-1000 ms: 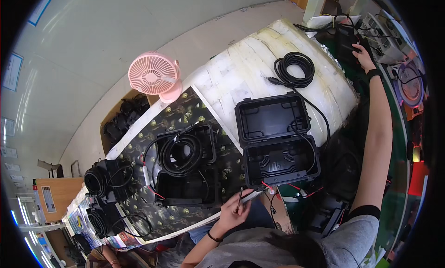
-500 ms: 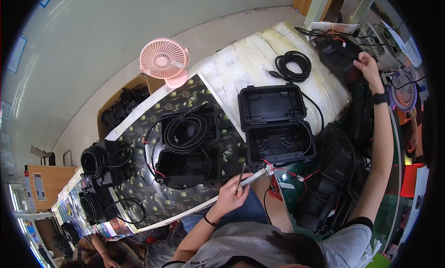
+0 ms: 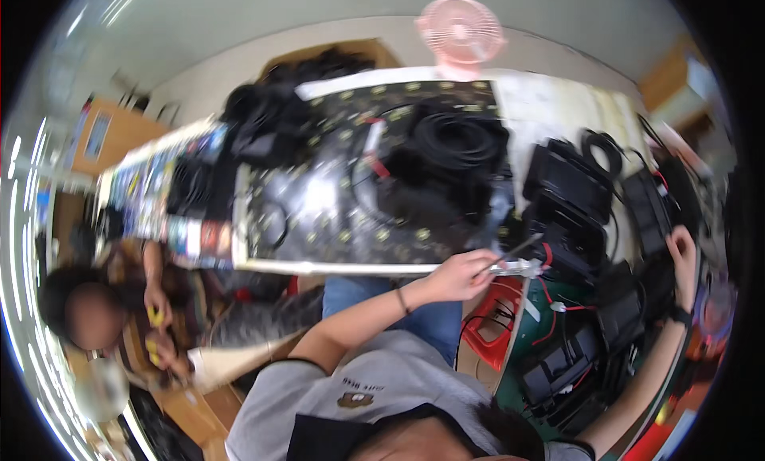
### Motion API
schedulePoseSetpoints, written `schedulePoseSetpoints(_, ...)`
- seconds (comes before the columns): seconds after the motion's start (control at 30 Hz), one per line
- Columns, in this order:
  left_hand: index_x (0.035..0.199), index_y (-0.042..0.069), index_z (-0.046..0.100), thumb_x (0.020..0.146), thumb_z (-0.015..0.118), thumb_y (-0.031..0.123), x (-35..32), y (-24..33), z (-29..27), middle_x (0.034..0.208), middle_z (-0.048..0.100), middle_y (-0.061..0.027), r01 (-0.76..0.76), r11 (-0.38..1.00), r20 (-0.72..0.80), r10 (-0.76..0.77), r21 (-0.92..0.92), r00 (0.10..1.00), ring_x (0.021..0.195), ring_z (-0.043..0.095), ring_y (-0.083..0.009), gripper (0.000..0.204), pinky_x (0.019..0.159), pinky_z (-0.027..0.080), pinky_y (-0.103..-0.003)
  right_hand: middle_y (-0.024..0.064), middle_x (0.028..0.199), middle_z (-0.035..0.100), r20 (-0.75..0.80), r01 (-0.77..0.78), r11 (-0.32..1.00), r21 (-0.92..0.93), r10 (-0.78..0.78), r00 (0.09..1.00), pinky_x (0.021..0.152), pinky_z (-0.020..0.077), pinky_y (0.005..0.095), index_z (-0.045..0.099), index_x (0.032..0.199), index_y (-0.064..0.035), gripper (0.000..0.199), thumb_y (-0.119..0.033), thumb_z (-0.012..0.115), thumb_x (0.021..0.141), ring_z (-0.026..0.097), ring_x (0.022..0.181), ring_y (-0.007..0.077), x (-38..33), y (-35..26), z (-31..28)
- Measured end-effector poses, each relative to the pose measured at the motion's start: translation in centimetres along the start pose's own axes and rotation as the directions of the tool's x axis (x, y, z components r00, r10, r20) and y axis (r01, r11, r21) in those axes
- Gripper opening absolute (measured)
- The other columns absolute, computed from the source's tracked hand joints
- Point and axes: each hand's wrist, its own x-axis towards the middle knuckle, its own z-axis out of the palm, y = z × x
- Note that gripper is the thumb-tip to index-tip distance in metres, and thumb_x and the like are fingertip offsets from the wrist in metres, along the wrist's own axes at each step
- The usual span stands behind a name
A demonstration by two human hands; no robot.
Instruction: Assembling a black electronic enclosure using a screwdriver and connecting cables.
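Observation:
My left hand (image 3: 464,275) is closed round a thin dark rod-like tool (image 3: 522,244), held near the table's front edge. The tool's tip points toward an open black plastic case (image 3: 567,234) with red wires at its near side. My right hand (image 3: 683,254) reaches far out to the right, fingers bent in a pinch at the near end of another black case (image 3: 647,210). Blur hides how firmly they grip it. A coil of black corrugated hose (image 3: 454,138) lies on a second open case, left of the first.
A pink fan (image 3: 460,32) stands at the table's back edge. More black cases (image 3: 562,365) and red wires crowd the green surface at right. A red stool (image 3: 492,325) is below the table. At left another person's hands (image 3: 159,333) hold something yellow.
My view has swung left, so the table and fan appear farther right, and another person has come into view. Both my hands keep roughly their places by the cases.

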Motion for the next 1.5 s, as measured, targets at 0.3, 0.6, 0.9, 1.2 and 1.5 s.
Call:
schedulePoseSetpoints(0.3, 0.079, 0.000, 0.057, 0.081, 0.061, -0.002, -1.1, -1.4, 0.5, 0.103, 0.066, -0.0068, -0.180, 0.981, -0.028, 0.179, -0.075, 0.983, 0.067, 0.060, -0.0223, 0.005, 0.059, 0.048, -0.033, 0.0183, 0.138, 0.052, 0.075, -0.421, 0.863, -0.280, 0.457, 0.886, 0.112, 0.0299, 0.0336, 0.047, 0.142, -0.0015, 0.059, -0.039, 0.058, 0.097, 0.048, 0.129, 0.0282, -0.3, 7.9, -3.8)
schedulePoseSetpoints(0.6, 0.094, -0.002, 0.065, 0.080, 0.062, -0.008, -2.1, -0.9, -0.2, 0.095, 0.065, -0.0088, -0.121, 0.993, -0.078, 0.122, 0.017, 0.989, 0.058, 0.056, -0.0145, 0.016, 0.056, 0.048, -0.027, 0.0231, 0.093, 0.068, -0.394, -0.353, 0.798, -0.488, 0.160, 0.905, 0.080, 0.0495, 0.0453, 0.070, 0.102, -0.0034, 0.059, -0.058, 0.050, 0.095, 0.065, 0.093, 0.0411, 4.9, -4.8, 9.1)
schedulePoseSetpoints(0.9, 0.078, -0.002, 0.058, 0.079, 0.065, -0.007, -1.7, -0.3, -0.5, 0.095, 0.066, -0.0083, -0.112, 0.993, -0.019, 0.112, 0.029, 0.994, 0.061, 0.059, -0.0162, 0.009, 0.056, 0.049, -0.029, 0.0169, 0.084, 0.072, 0.022, -0.100, 0.932, -0.349, 0.114, 0.993, 0.072, 0.0506, 0.0328, 0.071, 0.097, 0.0031, 0.042, -0.038, 0.069, 0.089, 0.068, 0.075, 0.0243, 0.3, -9.6, 6.0)
schedulePoseSetpoints(1.2, 0.058, 0.005, 0.041, 0.077, 0.066, -0.011, -2.4, 3.0, -2.6, 0.089, 0.068, -0.0068, -0.129, 0.985, -0.168, 0.109, -0.115, 0.980, 0.068, 0.062, -0.0168, 0.035, 0.061, 0.048, -0.027, 0.0064, 0.124, 0.064, 0.049, 0.162, 0.973, -0.166, -0.156, 0.987, 0.098, 0.0444, 0.0246, 0.061, 0.126, 0.0007, 0.032, -0.018, 0.056, 0.101, 0.059, 0.113, 0.0119, 1.7, -27.9, 4.4)
schedulePoseSetpoints(1.5, 0.063, 0.006, 0.034, 0.079, 0.062, -0.012, -3.9, 7.4, -12.7, 0.092, 0.064, -0.0092, -0.116, 0.979, -0.491, 0.018, -0.169, 0.871, 0.073, 0.057, -0.0142, 0.038, 0.062, 0.046, -0.027, 0.0225, 0.105, 0.068, 0.277, 0.485, 0.816, -0.314, -0.410, 0.869, 0.085, 0.0506, 0.0389, 0.067, 0.112, 0.0007, 0.043, -0.037, 0.064, 0.091, 0.065, 0.097, 0.0367, 1.5, -43.3, 24.1)
